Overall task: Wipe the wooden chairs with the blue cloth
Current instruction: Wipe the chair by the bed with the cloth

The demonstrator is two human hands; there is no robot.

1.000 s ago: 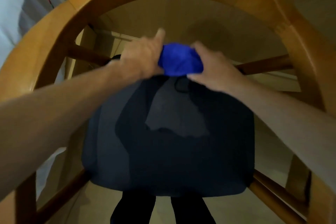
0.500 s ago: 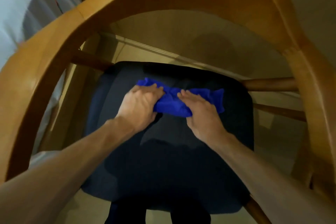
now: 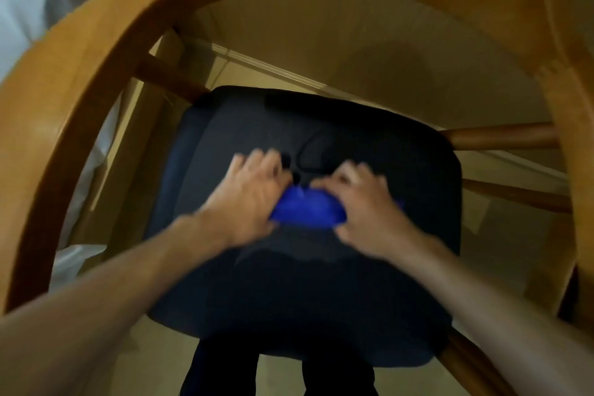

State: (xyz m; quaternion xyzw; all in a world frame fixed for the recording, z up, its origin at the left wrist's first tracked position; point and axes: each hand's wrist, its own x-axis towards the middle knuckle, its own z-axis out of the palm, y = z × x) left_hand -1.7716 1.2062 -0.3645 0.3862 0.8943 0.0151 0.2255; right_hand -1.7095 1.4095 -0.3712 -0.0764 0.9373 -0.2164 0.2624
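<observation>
I look down through the curved back of a wooden chair (image 3: 80, 112) onto its dark seat cushion (image 3: 321, 283). The blue cloth (image 3: 308, 207) lies bunched on the middle of the cushion between my hands. My left hand (image 3: 247, 196) presses on the cloth's left end, its fingers stretched forward over the cushion. My right hand (image 3: 363, 202) covers the right end with its fingers bent over the cloth, and a small tip of cloth shows past its right side. Both hands are blurred by motion.
Wooden rungs (image 3: 501, 138) run out from the seat on the right and a rung (image 3: 167, 80) on the left. A thin dark cord (image 3: 305, 151) lies on the cushion beyond my fingers. Beige floor and a wall skirting (image 3: 270, 64) lie beyond; my dark trouser legs (image 3: 221, 370) are below.
The cloth went from held up between my hands, to spread flat on the cushion, to bunched small. Both hands have drawn closer together and slid toward me on the seat.
</observation>
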